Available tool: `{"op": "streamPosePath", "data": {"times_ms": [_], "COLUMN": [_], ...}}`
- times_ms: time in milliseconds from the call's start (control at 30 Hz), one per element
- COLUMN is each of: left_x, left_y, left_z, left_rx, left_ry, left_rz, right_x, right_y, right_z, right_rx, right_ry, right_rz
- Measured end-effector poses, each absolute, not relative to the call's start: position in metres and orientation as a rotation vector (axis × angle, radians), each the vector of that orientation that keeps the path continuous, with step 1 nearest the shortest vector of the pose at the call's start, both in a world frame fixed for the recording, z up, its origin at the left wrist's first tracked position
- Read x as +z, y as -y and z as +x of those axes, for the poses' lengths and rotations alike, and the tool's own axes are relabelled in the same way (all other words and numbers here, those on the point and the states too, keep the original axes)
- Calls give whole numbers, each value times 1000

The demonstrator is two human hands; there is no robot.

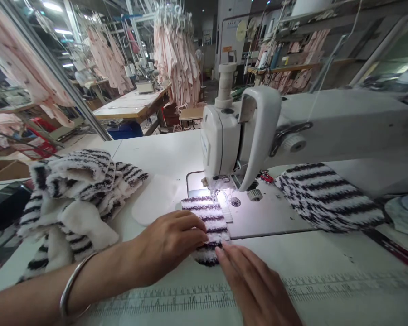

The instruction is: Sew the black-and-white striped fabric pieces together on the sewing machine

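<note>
A black-and-white striped fluffy fabric piece point(212, 224) lies under the needle area of a white sewing machine point(221, 136). My left hand point(170, 237), with a silver bangle at the wrist, rests on its left side, fingers curled and tips pressed onto the pile. On the near right edge, my right hand point(255, 280) holds the fabric with its fingertips close together. The lit presser foot point(222, 192) stands at the fabric's far end; the needle tip is hard to make out. A plain white rounded piece point(154, 199) lies left of the fabric, beyond my left hand.
A heap of striped fluffy pieces point(75, 190) sits on the left. To the right is a neat stack of striped pieces point(329, 194), near dark-red-handled scissors or a similar tool point(397, 249). A printed ruler scale point(190, 299) runs along the table front. Pink garments point(177, 59) hang behind.
</note>
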State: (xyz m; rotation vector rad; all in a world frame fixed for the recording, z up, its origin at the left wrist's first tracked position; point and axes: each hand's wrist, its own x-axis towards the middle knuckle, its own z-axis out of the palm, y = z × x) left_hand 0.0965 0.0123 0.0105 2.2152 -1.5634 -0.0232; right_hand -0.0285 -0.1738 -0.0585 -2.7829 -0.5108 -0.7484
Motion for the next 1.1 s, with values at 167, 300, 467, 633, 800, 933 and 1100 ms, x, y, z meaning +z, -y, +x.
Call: {"op": "streamPosePath", "data": {"times_ms": [167,300,467,633,800,933,1100], "left_x": [7,1,3,2,7,14,16], "left_y": [-7,-4,-3,-3,-5,-5,-11], "left_z": [107,109,107,107,107,106,110], "left_rx": [-92,-175,-131,-130,-48,-129,-143], "left_ry": [1376,1347,1348,1356,1406,1561,1723], "left_rz": [2327,2355,2320,2325,2320,2184,2144], "right_x": [-43,-35,-36,-36,-36,-50,-64], "right_y": [193,193,190,195,194,181,177], "right_z": [7,31,38,35,9,-22,-34], "right_rx": [-719,-587,-554,-546,-712,-795,-775], "right_ry": [489,505,495,462,525,552,486], "right_rz": [-2576,-2600,-2598,-2594,-2601,-2796,-2835]}}
